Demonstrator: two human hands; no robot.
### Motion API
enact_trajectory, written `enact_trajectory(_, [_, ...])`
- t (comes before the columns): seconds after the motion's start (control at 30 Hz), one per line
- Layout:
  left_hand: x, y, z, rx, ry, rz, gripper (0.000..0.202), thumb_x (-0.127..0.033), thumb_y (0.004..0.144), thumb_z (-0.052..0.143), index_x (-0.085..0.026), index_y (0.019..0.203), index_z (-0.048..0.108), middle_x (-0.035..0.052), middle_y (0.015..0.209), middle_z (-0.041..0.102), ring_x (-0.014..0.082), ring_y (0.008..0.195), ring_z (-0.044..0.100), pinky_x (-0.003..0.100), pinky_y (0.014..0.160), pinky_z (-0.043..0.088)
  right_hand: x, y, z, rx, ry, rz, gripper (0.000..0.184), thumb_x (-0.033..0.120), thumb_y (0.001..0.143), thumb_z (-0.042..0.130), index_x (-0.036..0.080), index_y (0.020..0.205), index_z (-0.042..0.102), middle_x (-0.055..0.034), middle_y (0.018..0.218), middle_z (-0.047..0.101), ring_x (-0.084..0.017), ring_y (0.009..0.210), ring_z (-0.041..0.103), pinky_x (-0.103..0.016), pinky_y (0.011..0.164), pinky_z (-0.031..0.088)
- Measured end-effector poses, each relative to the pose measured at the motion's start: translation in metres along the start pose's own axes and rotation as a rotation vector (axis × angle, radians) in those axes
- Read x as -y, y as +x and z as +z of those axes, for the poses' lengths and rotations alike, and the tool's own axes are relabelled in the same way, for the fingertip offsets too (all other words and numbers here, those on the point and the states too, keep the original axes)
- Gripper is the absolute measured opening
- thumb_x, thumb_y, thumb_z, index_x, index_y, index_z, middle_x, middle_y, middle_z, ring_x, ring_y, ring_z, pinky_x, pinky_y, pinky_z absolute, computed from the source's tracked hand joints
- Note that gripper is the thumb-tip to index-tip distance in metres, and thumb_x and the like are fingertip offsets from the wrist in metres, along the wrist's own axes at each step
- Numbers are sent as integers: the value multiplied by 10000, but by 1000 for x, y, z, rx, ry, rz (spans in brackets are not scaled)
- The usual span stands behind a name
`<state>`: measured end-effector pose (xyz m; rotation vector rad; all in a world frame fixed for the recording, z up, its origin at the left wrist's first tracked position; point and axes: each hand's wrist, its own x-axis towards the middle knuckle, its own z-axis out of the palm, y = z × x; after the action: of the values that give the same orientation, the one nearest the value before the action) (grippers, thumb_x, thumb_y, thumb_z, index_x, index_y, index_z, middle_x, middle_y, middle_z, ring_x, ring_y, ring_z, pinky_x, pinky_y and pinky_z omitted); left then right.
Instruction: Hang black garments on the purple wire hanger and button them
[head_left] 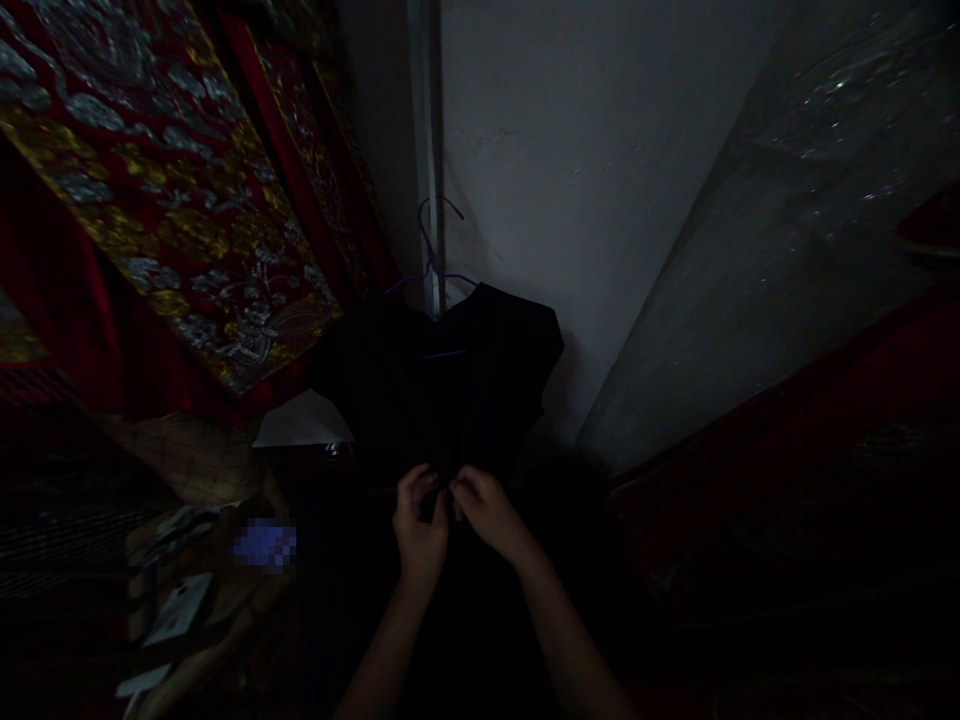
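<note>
A black short-sleeved garment (487, 380) hangs on a thin purple hanger (429, 262) against the wall. Its lower part merges into the dark. My left hand (420, 520) is at the middle of its front, fingers curled and thumb raised, pinching the black cloth. Close beside it on the right, my right hand (484, 505) also pinches the garment's front, its fingertips almost meeting those of the left. Whatever small detail lies between the fingertips is too dark to make out.
Red embroidered cloth (247, 290) with gold and silver patterns hangs at the left. A wooden chair (202, 660) with a white object (178, 608) stands lower left. Shiny clear plastic sheeting (750, 250) covers the right side, above dark red cloth (847, 370). A pale wall (585, 150) is behind.
</note>
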<state>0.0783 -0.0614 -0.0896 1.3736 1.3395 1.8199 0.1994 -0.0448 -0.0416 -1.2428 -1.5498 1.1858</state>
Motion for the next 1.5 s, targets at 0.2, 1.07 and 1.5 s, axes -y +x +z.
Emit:
enact_trajectory(0.2, [2, -2, -1, 15, 26, -23, 398, -216, 831, 671, -210, 1217, 573, 67, 1032, 696, 194, 974, 706, 331, 867, 575, 2, 3, -4, 33, 335, 167, 270, 413, 730, 608, 150, 748, 661, 9, 496, 611, -75, 377, 401, -219, 421, 248])
enact_trajectory(1.07, [-117, 155, -3, 117, 236, 508, 142, -292, 912, 627, -196, 983, 704, 31, 889, 722, 168, 806, 665, 307, 812, 514, 172, 98, -58, -181, 184, -426, 168, 294, 833, 580, 172, 719, 602, 54, 451, 530, -62, 375, 421, -190, 399, 274])
enact_trajectory(1.5, [-180, 222, 20, 607, 571, 792, 116, -170, 904, 562, -174, 895, 677, 54, 860, 663, 200, 806, 631, 318, 782, 474, 164, 97, -66, -340, -12, -555, 201, 278, 863, 557, 201, 682, 516, 49, 552, 487, -89, 498, 412, -240, 506, 285])
